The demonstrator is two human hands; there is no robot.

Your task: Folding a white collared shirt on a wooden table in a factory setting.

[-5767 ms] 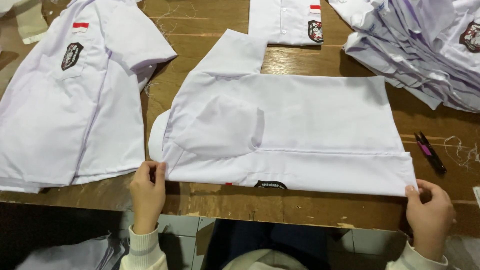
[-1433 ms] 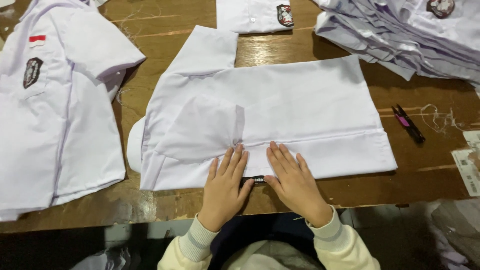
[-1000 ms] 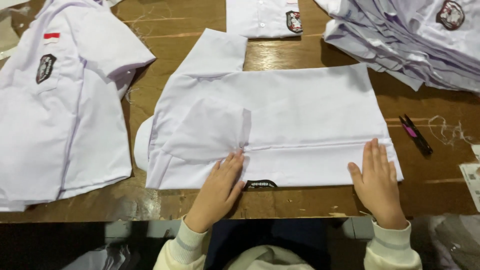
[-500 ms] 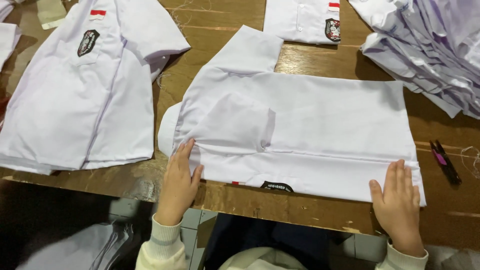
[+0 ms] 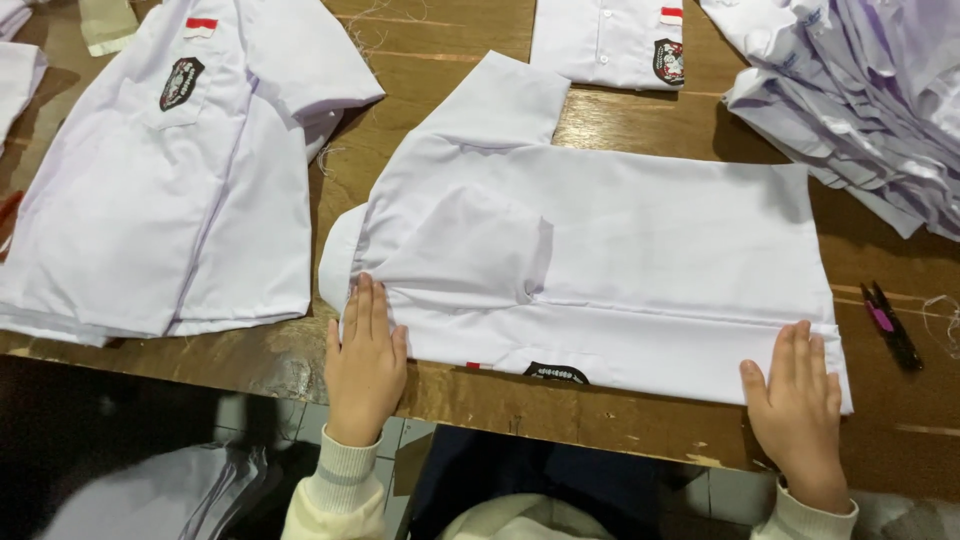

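Folded white cotton school shirt (image 5: 640,260) lies flat at the wooden bench's (image 5: 420,80) near edge. Left hand (image 5: 366,362) and right hand (image 5: 798,400), open-palmed, press its near corners, grasping nothing.

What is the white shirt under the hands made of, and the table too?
The white shirt looks like thin woven cloth, matte, since it creases and folds flat. The table seems to be wood, brown with visible grain and a slight shine.
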